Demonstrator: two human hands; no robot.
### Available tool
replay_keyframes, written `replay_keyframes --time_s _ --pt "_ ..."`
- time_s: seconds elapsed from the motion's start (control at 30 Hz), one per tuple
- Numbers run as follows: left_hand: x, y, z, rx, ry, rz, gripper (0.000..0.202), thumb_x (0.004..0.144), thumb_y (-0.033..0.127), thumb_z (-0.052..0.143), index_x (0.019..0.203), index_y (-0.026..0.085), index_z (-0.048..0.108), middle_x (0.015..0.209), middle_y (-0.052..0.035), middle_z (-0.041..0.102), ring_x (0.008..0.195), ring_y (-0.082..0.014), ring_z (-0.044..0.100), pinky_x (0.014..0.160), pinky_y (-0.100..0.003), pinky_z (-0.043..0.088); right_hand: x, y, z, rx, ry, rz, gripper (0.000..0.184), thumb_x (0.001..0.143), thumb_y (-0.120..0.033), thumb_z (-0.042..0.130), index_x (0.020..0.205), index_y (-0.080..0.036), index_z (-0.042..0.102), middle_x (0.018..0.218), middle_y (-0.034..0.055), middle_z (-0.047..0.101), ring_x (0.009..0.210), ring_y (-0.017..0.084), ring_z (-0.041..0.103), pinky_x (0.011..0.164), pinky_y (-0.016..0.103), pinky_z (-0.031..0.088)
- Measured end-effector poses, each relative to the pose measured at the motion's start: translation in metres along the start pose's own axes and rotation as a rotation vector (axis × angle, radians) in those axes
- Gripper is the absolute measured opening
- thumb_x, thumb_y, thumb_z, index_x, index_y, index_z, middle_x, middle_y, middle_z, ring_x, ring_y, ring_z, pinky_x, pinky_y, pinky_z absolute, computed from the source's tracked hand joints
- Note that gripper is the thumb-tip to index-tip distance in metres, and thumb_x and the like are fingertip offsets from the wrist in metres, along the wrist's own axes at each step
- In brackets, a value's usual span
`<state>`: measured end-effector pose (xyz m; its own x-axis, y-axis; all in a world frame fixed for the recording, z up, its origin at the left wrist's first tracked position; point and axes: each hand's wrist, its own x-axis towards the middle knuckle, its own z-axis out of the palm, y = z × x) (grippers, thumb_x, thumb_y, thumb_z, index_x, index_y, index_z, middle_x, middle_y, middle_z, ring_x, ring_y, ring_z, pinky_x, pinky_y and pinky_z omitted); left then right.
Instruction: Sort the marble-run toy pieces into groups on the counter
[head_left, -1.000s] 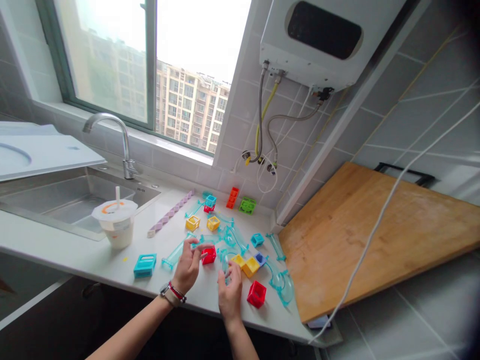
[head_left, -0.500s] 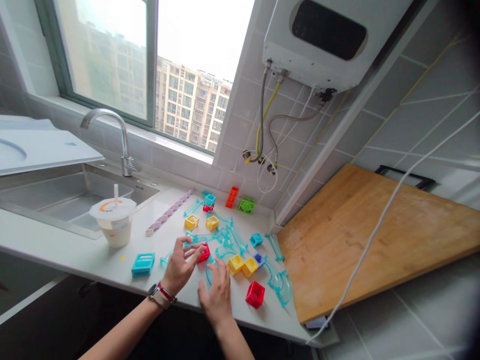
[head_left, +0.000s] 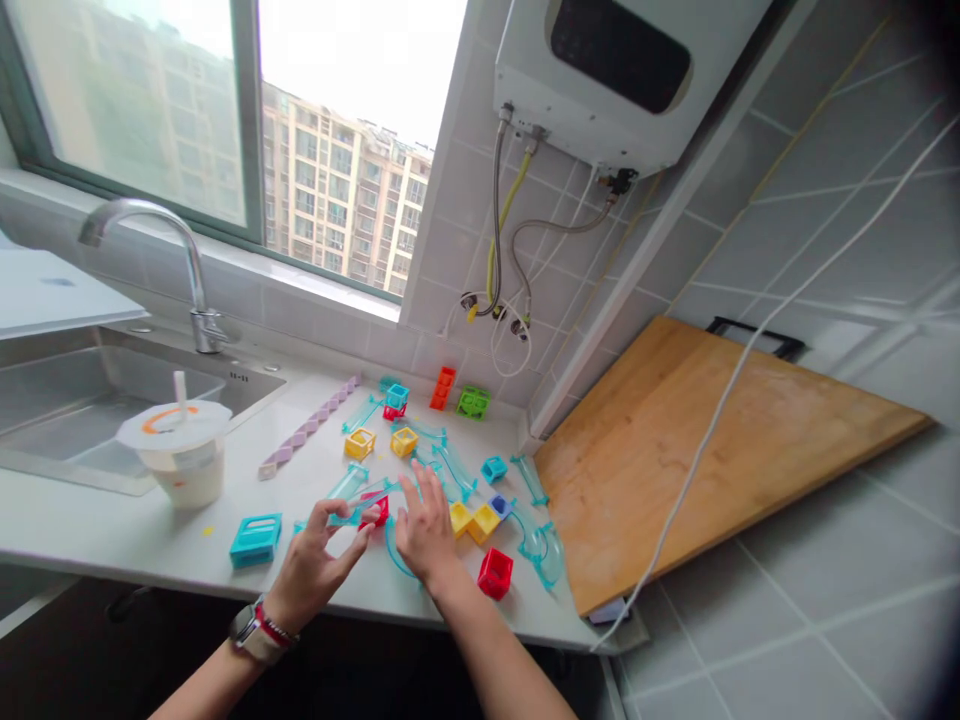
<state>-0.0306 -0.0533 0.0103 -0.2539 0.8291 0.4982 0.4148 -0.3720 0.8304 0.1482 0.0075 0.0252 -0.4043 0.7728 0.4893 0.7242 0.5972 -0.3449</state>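
My left hand [head_left: 316, 562] is at the front of the counter, thumb and fingers apart. Its fingertips are beside a red cube block [head_left: 377, 511] with clear teal track pieces [head_left: 349, 484] around it; whether they touch it I cannot tell. My right hand [head_left: 426, 522] reaches over more teal pieces, fingers extended and partly covering what lies beneath. Just right of it sit joined yellow blocks [head_left: 484, 522] with a blue block [head_left: 499, 507] at their end. A separate red cube [head_left: 495, 573] stands near the front edge.
A lidded cup with a straw [head_left: 178, 455] stands by the sink [head_left: 67, 400]. Teal blocks [head_left: 256, 540] lie left of my hands, a lilac strip [head_left: 309, 428] behind. Orange [head_left: 442, 388] and green blocks [head_left: 472, 402] are by the wall. A wooden board [head_left: 697, 450] leans at right.
My left hand has opened wider beside the red cube. My right hand has moved forward over the teal pieces. The view has swung to the right.
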Motion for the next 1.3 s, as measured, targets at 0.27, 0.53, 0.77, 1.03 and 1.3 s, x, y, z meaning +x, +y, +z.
replay_keyframes --time_s 0.27,0.53,0.77,1.03,1.3 --pt "-0.005 0.004 -0.003 -0.066 0.076 -0.064 0.035 0.074 0.040 0.081 0.094 0.025 0.057 0.091 0.0006 0.065 0.088 -0.0262 0.076 0.087 -0.040 0.063 0.037 0.032 0.004 -0.057 -0.111 0.144 0.028 0.096 -0.017 0.054 0.120 -0.020 0.069 0.148 0.0111 0.053 0.136 0.025 0.051 0.108 0.039 0.049" --pt "0.005 0.020 -0.010 -0.202 0.118 -0.152 0.043 0.071 0.044 0.084 0.090 0.025 0.049 0.081 -0.0029 0.073 0.079 -0.0258 0.075 0.060 -0.029 0.056 0.053 0.048 0.001 -0.107 -0.369 0.063 0.033 0.093 -0.022 0.059 0.124 -0.017 0.068 0.158 0.0118 0.042 0.125 0.025 0.060 0.103 0.035 0.052" --pt "0.020 0.040 -0.015 -0.246 0.158 -0.255 0.039 0.074 0.049 0.080 0.084 0.023 0.051 0.055 0.0061 0.058 0.040 -0.0115 0.050 0.039 -0.021 0.036 0.053 0.030 -0.012 -0.042 -0.333 0.080 0.044 0.097 -0.023 0.046 0.139 -0.017 0.060 0.159 0.0104 0.043 0.141 0.028 0.044 0.115 0.043 0.041" --pt "0.023 0.038 -0.013 -0.319 0.099 -0.353 0.049 0.073 0.055 0.080 0.089 0.025 0.045 0.051 0.0088 0.058 0.030 -0.0075 0.034 0.032 -0.019 0.024 0.012 0.003 0.002 -0.050 -0.407 0.087 0.086 0.089 -0.044 0.066 0.158 -0.012 0.028 0.166 0.0183 0.023 0.153 0.037 0.022 0.121 0.057 0.027" --pt "0.031 0.031 -0.018 -0.551 0.087 -0.419 0.050 0.079 0.051 0.079 0.093 0.026 0.038 0.067 0.0022 0.072 0.083 -0.0272 0.077 0.087 -0.047 0.061 0.011 0.004 0.017 -0.076 -0.376 0.075 0.060 0.092 -0.032 0.064 0.148 -0.020 0.048 0.163 0.0186 0.033 0.152 0.038 0.024 0.119 0.058 0.028"
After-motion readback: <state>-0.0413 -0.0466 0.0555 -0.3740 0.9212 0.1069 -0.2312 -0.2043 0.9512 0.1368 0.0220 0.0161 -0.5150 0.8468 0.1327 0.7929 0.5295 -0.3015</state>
